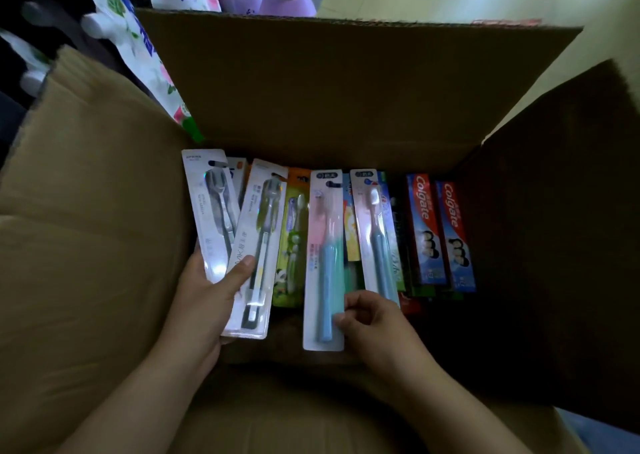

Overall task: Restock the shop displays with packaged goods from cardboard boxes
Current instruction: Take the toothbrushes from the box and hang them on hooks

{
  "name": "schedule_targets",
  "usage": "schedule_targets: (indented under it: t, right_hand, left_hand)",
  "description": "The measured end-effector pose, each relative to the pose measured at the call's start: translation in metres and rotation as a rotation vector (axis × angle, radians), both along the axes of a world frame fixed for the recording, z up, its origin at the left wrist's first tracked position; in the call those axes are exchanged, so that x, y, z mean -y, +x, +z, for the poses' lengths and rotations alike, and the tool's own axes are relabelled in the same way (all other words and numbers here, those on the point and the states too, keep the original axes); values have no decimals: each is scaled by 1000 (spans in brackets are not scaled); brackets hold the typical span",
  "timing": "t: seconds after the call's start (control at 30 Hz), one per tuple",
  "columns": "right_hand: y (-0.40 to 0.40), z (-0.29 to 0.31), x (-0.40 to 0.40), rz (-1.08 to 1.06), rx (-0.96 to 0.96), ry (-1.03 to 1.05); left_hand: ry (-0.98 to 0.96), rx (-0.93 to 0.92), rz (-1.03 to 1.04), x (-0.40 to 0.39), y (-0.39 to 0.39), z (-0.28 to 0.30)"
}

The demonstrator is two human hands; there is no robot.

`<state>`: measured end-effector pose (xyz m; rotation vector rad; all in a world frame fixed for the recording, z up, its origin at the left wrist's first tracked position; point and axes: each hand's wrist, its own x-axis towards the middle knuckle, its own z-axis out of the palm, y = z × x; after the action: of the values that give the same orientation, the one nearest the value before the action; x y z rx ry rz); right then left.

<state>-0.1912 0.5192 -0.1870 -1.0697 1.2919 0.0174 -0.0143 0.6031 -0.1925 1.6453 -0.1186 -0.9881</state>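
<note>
inside the open cardboard box (346, 83), the left hand (207, 301) grips two grey toothbrush packs (242, 245), thumb across them. the right hand (370, 318) pinches a pink-and-teal toothbrush pack (323, 263) at its lower edge, beside two colgate cartons (440, 232).

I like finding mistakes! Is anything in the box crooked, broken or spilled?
Nothing looks broken or spilled. The two grey toothbrush packs in the left hand fan apart at an angle, only because they are being held. The right hand pinches a pink-and-teal toothbrush pack. The Colgate boxes lie side by side in the cardboard box.
</note>
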Motion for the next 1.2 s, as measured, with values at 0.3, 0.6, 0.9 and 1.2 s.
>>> schedule_targets:
  t: [0.3,0.6,0.9,1.2]
  right_hand:
    - [17,-5,-13,-20,151,57]
    - [23,-10,-15,13,183,3]
    - [3,-13,15,51,29,-259]
    - [-22,-48,34,305,-529,-674]
  left_hand:
    - [14,-206,-2,4,-15,-4]
    - [-26,-291,1,0,-11,-4]
    - [-70,-149,-11,0,-2,-2]
    - [-74,-127,-31,-1,-1,-7]
